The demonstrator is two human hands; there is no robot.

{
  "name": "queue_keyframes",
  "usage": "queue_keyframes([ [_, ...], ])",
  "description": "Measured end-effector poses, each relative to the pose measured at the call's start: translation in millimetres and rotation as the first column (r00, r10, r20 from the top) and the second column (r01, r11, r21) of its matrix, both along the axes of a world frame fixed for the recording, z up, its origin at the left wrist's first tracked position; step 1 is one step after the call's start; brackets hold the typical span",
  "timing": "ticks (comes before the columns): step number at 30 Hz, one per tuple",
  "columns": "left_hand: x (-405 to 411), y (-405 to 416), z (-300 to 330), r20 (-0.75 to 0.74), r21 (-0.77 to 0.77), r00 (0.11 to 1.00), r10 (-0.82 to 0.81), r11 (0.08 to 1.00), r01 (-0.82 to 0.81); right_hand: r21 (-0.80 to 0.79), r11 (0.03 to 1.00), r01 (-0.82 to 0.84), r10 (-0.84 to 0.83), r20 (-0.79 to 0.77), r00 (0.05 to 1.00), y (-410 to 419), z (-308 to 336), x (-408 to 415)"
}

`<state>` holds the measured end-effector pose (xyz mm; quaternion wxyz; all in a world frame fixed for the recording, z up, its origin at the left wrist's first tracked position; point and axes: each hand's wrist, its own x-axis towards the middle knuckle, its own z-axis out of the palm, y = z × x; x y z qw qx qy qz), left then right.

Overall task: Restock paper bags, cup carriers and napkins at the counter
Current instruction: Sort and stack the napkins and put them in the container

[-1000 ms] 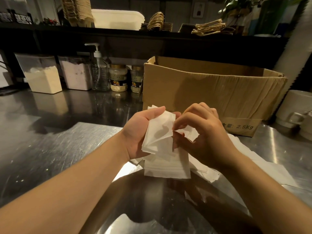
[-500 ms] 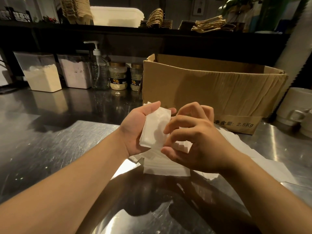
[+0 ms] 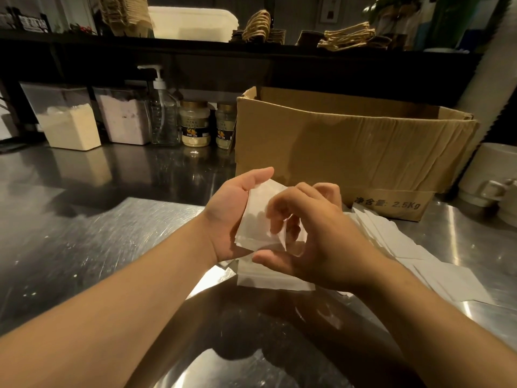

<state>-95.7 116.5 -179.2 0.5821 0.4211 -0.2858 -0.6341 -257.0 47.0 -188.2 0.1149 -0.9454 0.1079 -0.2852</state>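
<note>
Where held above the near middle of the surface (image 3: 84, 247): thin white napkin stack (image 3: 256, 217), upright, slightly tilted.
Left hand (image 3: 230, 217): gripping the napkin stack from the left, thumb lying across its top edge, fingers hidden behind.
Right hand (image 3: 316, 242): fingers curled against the front of the stack, thumb stretched out under its lower edge; motion-blurred, so whether pinching a sheet cannot be told.
Hands together: close over the stack, nearly touching.
Napkin look: white, soft, thin, square-cut corners, slightly translucent at the edges.
Loose napkins (image 3: 391, 242): flat white sheets fanned on the surface to the right, just beside the box, more lying below the hands.
Surface texture: brushed steel, scratched, shiny with bright glare patches.
Cardboard box (image 3: 335, 147): brown, creased, open-topped, just beyond the hands; "2.5Kg" printed on the lower flap; contents hidden.
Clear tubs (image 3: 70, 121): two at far left, one holding pale yellow powder, the other pinkish powder.
Pump bottle (image 3: 163, 113): clear plastic, white pump head, right of the tubs.
Jars (image 3: 195, 124): two, gold lids, pale contents, between bottle and box.
Shelf (image 3: 251, 51): dark, far; brown paper bags (image 3: 347, 39) with twisted handles lying on it, a white lidded bin (image 3: 193, 23) to the left.
Mugs (image 3: 489, 175): pale ceramic, far right.
</note>
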Motion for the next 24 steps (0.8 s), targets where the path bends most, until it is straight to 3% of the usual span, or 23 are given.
queue_keyframes([
  [4, 0.6, -1.6, -2.4, -0.006, 0.013, 1.000, -0.027, 1.000, 0.027, -0.118, 0.991, -0.066, 0.069, 0.018, 0.997, 1.8, -1.7, 1.4],
  [8, -0.3, -1.2, -4.3, 0.006, -0.030, 0.999, -0.038, 0.999, 0.039, -0.079, 0.994, 0.070, -0.064, 0.077, 0.995, 6.0, -3.5, 6.5],
  [11, -1.3, -0.2, -4.8, 0.020, -0.047, 0.999, -0.029, 0.998, 0.029, 0.011, 0.989, 0.146, -0.145, -0.033, 0.989, 6.5, 0.1, 6.8],
  [15, -1.6, 0.2, -4.7, 0.020, -0.033, 0.998, -0.067, 0.997, 0.068, 0.048, 0.990, 0.134, -0.127, -0.125, 0.984, 6.8, 1.5, 5.1],
  [21, 3.4, -2.8, -6.3, -0.053, -0.072, 0.990, -0.128, 0.990, 0.125, 0.014, 0.997, 0.078, -0.076, -0.108, 0.991, 2.7, 1.0, 2.2],
  [24, 6.4, -1.8, -3.1, -0.076, -0.087, 0.990, -0.119, 0.990, 0.112, 0.078, 0.996, 0.051, -0.052, 0.015, 0.999, 2.3, 2.7, 2.0],
])
